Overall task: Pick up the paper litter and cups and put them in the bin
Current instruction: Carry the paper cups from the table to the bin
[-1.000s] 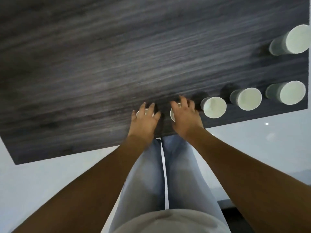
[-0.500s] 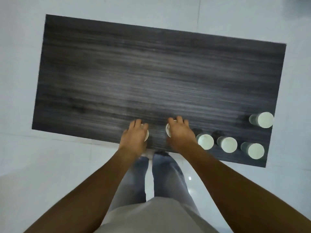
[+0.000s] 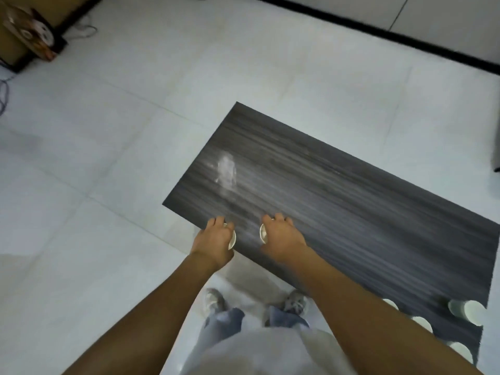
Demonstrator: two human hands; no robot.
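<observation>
Both cups have lifted off the table (image 3: 351, 190): left hand (image 3: 213, 240) grips one cup (image 3: 232, 239), right hand (image 3: 281, 238) another (image 3: 263, 233); bin probably elsewhere, unseen.

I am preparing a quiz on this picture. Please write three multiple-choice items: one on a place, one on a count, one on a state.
1. Where do the loose cups stand on the table?
A. near its right end
B. at its left corner
C. in its middle

2. How many cups do the hands hold together?
A. none
B. two
C. four

3. What state is the left hand in?
A. flat on the table
B. hanging free
C. curled round a cup

Answers:
1 A: the loose cups crowd the right end of the table.
2 B: the left hand holds one cup, the right hand another cup.
3 C: its fingers wrap the cup's rim.
</observation>
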